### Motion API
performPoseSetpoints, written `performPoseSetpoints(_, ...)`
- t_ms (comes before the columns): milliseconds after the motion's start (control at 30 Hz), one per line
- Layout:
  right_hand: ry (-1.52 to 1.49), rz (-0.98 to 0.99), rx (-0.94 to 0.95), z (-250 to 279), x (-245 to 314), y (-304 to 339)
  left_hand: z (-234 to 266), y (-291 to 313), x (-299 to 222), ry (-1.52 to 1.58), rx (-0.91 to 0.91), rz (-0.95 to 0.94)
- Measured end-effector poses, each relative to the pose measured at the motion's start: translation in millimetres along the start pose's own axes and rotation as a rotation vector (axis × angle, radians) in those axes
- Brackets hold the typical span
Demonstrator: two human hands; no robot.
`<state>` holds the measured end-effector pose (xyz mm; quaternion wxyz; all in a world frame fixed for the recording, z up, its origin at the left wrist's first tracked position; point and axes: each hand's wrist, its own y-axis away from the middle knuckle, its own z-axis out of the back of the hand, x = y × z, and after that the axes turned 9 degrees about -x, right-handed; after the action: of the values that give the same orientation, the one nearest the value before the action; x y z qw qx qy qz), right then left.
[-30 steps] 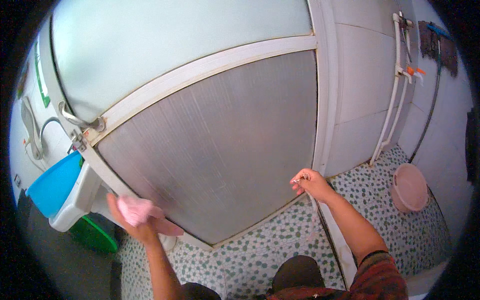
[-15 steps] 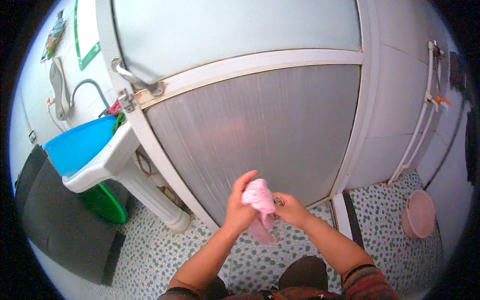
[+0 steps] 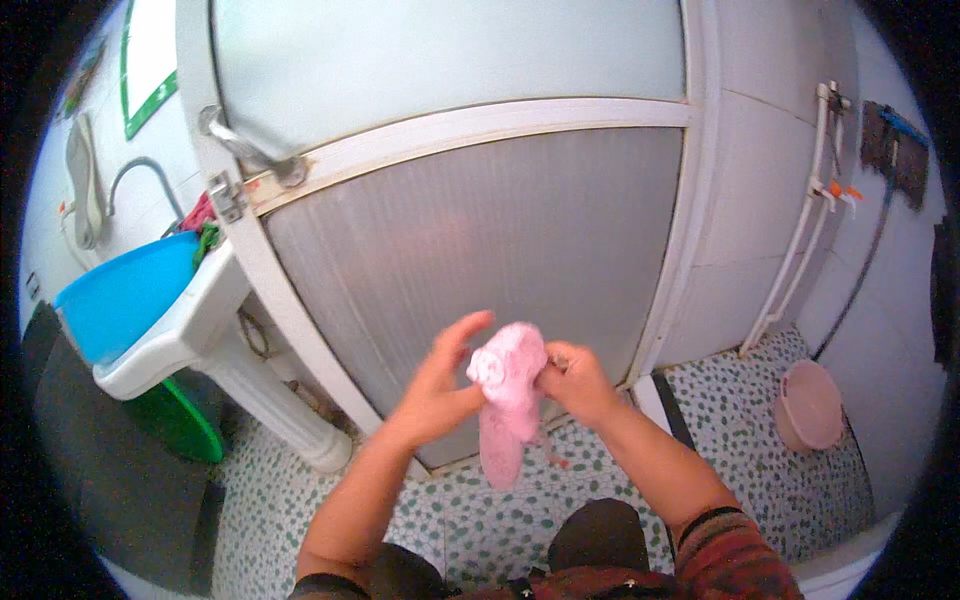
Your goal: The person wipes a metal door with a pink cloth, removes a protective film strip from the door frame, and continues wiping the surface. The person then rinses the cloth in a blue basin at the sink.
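Observation:
A soft pink cloth, bunched at the top, hangs between my hands in front of the door; a longer flap dangles below it. Its exact kind is not plain. My right hand is closed in a pinch on the cloth's right edge. On the other side, my left hand is open, its fingers stretched upward and away from the cloth. The left thumb lies against the cloth's left edge. A thin strand with a reddish tip trails beneath the cloth.
Ahead stands a frosted-panel door with a metal handle. At left, a blue basin rests on a white pedestal sink, near a green basin. A pink bucket and white pipes are at right.
The cloth has risen slightly and turned, its flap now hanging straighter. My left fingers have opened away from it. The surroundings have shifted left in the view.

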<state>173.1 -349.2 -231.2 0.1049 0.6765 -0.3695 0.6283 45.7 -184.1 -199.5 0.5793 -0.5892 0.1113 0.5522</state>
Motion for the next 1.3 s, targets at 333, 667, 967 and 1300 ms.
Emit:
performPoseSetpoints(333, 0.353, 0.433, -0.869, 165, 111, -114, 133, 0, 7, -0.649, -1.082, -0.437)
performPoseSetpoints(667, 0.922, 0.612, -1.02, 209, 161, -204, 159, -25, 22, -0.329, -1.063, 0.046)
performPoseSetpoints(967, 0.882, 0.781, -0.948, 146, 150, -202, 144, -37, 30, -0.371, -1.252, 0.002)
performPoseSetpoints(1300, 0.711, 1.21, -0.423, -80, 114, -173, 140, -26, 11, -0.165, -1.135, 0.067)
